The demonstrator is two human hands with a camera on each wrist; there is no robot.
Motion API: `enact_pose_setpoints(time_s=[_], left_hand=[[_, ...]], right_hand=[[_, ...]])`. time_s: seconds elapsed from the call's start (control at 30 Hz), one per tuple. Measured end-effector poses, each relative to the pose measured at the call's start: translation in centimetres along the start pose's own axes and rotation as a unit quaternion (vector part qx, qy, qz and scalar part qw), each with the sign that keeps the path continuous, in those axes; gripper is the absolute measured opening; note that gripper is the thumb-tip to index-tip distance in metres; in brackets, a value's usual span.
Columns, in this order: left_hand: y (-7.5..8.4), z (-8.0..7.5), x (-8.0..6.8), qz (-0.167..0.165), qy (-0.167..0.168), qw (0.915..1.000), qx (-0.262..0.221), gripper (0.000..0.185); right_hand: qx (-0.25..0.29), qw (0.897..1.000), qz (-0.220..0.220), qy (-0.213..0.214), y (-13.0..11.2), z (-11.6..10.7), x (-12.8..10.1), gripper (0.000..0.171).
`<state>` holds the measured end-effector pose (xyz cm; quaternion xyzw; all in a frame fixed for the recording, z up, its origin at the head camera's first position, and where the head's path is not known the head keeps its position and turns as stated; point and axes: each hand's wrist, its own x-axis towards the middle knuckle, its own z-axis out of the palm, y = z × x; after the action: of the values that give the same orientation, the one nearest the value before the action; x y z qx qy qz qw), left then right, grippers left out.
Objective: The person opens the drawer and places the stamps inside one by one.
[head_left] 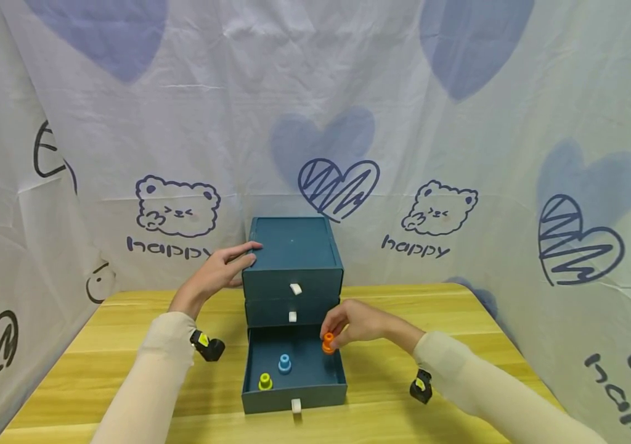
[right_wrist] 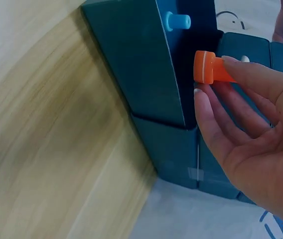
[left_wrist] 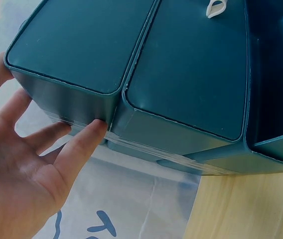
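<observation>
A dark teal chest (head_left: 293,256) of three stacked drawers is set on the wooden worktop (head_left: 127,345), against a white cloth backdrop (head_left: 460,123) printed with bears and hearts. The top two drawers are pushed in, each with a small white pull tab (head_left: 296,288) on its front. The bottom drawer (head_left: 294,394) is drawn fully out toward the person.

Inside the open drawer a blue peg (head_left: 284,363) is stood near the middle of the floor, and a yellow peg (head_left: 264,382) is stood nearer the front wall, toward the left corner. The two are close together but not touching.

An orange peg (head_left: 328,343) is pinched by the right hand (head_left: 357,325) between thumb and fingertips, at the right rear of the open drawer, just inside its right wall. In the right wrist view the orange peg (right_wrist: 212,68) is seen held just off the drawer wall; whether its base touches the floor cannot be told.

The left hand (head_left: 221,271) is laid against the upper left side of the chest, fingers straight and spread, fingertips (left_wrist: 89,134) pressed on the side edge, nothing gripped.

A small black wrist device (head_left: 208,346) is worn under each sleeve.
</observation>
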<state>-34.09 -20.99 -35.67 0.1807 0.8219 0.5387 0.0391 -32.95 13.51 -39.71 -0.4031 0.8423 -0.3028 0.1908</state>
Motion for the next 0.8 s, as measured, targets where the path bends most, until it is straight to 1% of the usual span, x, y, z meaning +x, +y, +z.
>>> enact_pose_setpoints(time_s=[0.23, 0.5, 0.67, 0.8], left_hand=[[0.0, 0.0, 0.0, -0.004, 0.002, 1.0000, 0.005, 0.052], [0.0, -0.1, -0.1, 0.002, 0.003, 1.0000, 0.008, 0.052], [0.0, 0.0, -0.1, 0.003, 0.000, 1.0000, 0.007, 0.052], [0.1, 0.0, -0.1, 0.004, 0.001, 1.0000, 0.008, 0.052]], right_hand=[[0.016, 1.000, 0.015, -0.016, -0.3, 0.4, 1.1, 0.019], [0.011, 0.999, 0.004, -0.043, -0.3, 1.1, 2.3, 0.019], [0.017, 0.998, 0.019, -0.053, -0.4, 1.8, 2.9, 0.018], [0.009, 0.998, 0.030, -0.056, -0.4, 2.2, 3.3, 0.018]])
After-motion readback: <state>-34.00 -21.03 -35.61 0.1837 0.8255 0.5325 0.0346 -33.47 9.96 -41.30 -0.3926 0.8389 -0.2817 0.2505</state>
